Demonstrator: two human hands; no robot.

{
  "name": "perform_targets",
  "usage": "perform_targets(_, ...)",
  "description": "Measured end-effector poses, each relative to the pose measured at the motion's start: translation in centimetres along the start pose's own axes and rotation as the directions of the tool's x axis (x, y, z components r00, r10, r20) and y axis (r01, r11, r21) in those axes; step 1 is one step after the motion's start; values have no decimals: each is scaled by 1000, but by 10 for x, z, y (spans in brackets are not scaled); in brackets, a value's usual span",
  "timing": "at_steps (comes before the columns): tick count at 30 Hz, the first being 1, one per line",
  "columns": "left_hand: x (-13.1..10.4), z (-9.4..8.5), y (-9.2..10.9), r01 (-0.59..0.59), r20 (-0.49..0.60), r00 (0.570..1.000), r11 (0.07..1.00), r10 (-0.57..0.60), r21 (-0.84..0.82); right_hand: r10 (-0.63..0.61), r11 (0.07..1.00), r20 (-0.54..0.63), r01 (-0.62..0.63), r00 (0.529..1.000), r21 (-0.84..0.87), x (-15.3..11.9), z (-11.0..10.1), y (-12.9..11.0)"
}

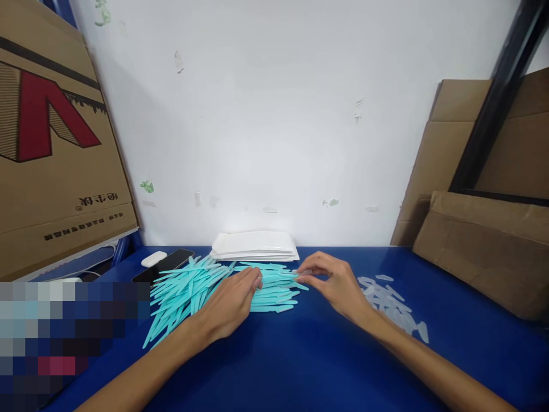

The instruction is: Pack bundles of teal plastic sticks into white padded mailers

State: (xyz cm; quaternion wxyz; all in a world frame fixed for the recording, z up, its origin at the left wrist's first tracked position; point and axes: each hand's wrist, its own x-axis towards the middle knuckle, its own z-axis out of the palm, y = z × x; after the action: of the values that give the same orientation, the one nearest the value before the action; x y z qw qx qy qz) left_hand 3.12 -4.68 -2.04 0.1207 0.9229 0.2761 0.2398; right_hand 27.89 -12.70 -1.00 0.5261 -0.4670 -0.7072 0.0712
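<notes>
A loose heap of slim turquoise eyebrow razors point(184, 292) lies left of centre on the blue table. Beside it, a more orderly row of the same razors point(274, 297) lies between my hands. My left hand point(234, 300) rests over the edge of the heap, fingers curled together; what they grip is hidden. My right hand point(332, 280) pinches thumb and fingers at the right end of one razor in the row. Small translucent blade caps point(390, 303) are scattered to the right of my right wrist.
A stack of white flat packs point(255, 246) stands against the wall behind the razors. A dark phone point(165, 266) and a white earbud case point(154, 259) lie at the back left. Cardboard boxes stand at left point(64, 189) and right point(484, 252).
</notes>
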Motion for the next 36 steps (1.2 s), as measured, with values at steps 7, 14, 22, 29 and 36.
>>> perform_targets(7,2,-2,1,36,9,999,998,-37,59,-44,999,-24,43,999,-27,-2,3,-4)
perform_targets(14,0,-2,2,28,25,999,997,-30,67,-45,999,-18,45,999,-13,-1,2,-4)
perform_targets(22,1,-4,3,15,17,1000,998,-16,64,-105,993,-20,103,994,-48,0,-2,-4)
perform_targets(29,0,-3,3,-1,9,1000,997,0,82,-97,995,-25,96,995,-42,-3,4,-1)
perform_targets(36,0,-6,3,36,8,999,996,-37,85,-84,996,-49,82,995,-37,-2,0,-3)
